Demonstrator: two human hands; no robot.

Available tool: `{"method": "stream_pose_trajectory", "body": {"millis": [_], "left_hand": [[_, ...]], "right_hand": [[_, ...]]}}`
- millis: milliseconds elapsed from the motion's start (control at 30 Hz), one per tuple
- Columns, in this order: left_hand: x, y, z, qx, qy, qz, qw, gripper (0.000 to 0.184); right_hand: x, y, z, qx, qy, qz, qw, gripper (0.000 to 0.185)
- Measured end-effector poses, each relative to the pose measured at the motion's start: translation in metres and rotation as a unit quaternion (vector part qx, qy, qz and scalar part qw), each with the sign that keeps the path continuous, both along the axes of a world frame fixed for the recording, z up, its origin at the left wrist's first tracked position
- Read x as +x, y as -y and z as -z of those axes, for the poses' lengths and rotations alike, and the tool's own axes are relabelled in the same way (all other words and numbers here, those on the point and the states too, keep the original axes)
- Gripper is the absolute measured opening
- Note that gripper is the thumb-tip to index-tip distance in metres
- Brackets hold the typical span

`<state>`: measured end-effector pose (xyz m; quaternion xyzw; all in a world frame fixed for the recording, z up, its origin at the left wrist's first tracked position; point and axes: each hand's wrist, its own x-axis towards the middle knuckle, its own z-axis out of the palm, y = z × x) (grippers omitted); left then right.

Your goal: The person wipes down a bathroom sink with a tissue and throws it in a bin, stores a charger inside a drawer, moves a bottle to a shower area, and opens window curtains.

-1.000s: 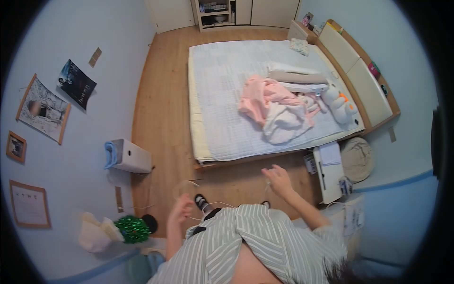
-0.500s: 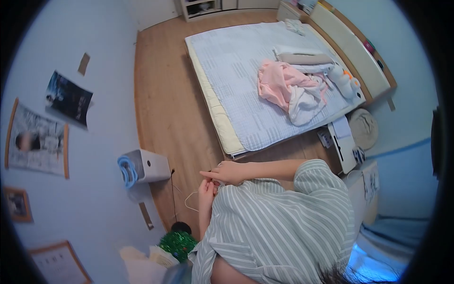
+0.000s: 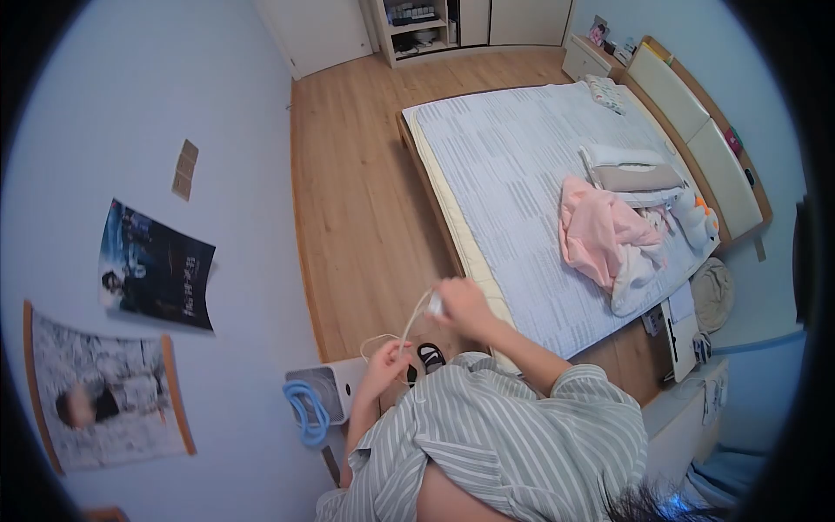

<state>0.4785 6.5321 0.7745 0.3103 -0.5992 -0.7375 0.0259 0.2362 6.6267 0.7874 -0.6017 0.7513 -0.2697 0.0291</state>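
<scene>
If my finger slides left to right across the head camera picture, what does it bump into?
Wall scroll → blue coil → left hand → right hand → pink-and-white blanket → round beige thing.

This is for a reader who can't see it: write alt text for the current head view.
A person's left hand and right hand hold a thin, flexible white cord over a light-brown wood-plank floor. At picture right, a rumpled pink-and-white fabric bundle lies on a wide rectangular grey-and-white bed.
</scene>
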Motion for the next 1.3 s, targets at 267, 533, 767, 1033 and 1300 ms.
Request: {"method": "stream_pose_trajectory", "body": {"millis": [267, 533, 767, 1033, 1300], "left_hand": [[-0.077, 0.254, -0.015, 0.087, -0.295, -0.27, 0.912, 0.028], [-0.249, 0.553, -0.023, 0.198, -0.43, -0.382, 0.794, 0.031], [-0.452, 0.74, -0.056, 0.18, -0.303, -0.316, 0.881, 0.028], [-0.682, 0.951, -0.018, -0.106, -0.232, -0.241, 0.936, 0.025], [-0.893, 1.152, -0.041, -0.397, -0.344, -0.043, 0.85, 0.056]], "right_hand": [[-0.121, 0.236, -0.004, -0.096, 0.1, 0.062, 0.988, 0.043], [-0.176, 0.519, -0.022, 0.053, 0.617, -0.139, 0.773, 0.031], [-0.291, 0.702, -0.006, -0.065, 0.415, -0.037, 0.907, 0.042], [-0.544, 0.912, -0.006, -0.191, 0.33, -0.029, 0.924, 0.079], [-0.76, 1.125, -0.041, 0.045, 0.526, -0.173, 0.831, 0.056]]}}
